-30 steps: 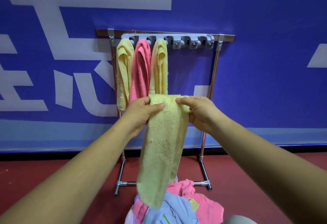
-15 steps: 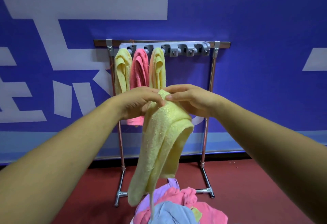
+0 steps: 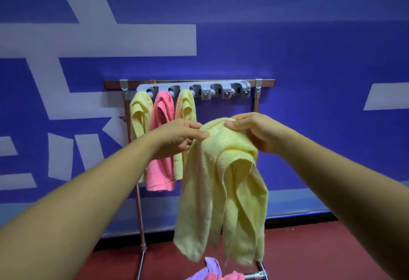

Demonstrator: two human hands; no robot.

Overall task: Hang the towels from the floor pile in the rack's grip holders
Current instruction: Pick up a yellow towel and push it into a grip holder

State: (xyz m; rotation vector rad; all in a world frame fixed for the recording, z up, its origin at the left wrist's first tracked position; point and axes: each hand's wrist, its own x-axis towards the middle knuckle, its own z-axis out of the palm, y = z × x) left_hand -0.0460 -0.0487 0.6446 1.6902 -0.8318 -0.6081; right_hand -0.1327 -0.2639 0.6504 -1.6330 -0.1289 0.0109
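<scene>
Pale yellow terry towel (image 3: 221, 180) now bunched into peak, carried right and up toward grey plastic grip-holder strip (image 3: 241, 86). Peak is pinched by left hand (image 3: 177, 138) and clamped from above by right hand (image 3: 250, 131). Three hung towels (image 3: 161, 113) are passed. Next free holder (image 3: 218, 89) is judged the target.

Blue wall (image 3: 309, 36) w/ white lettering (image 3: 99, 40); red floor (image 3: 309, 253).

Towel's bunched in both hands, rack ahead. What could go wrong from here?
1. The held yellow towel is a thick wad where left hand and right hand grip it; it might not seat in a free holder and slip out.
2. The left hand sits close in front of the hung towels; moving in could tug one loose.
</scene>
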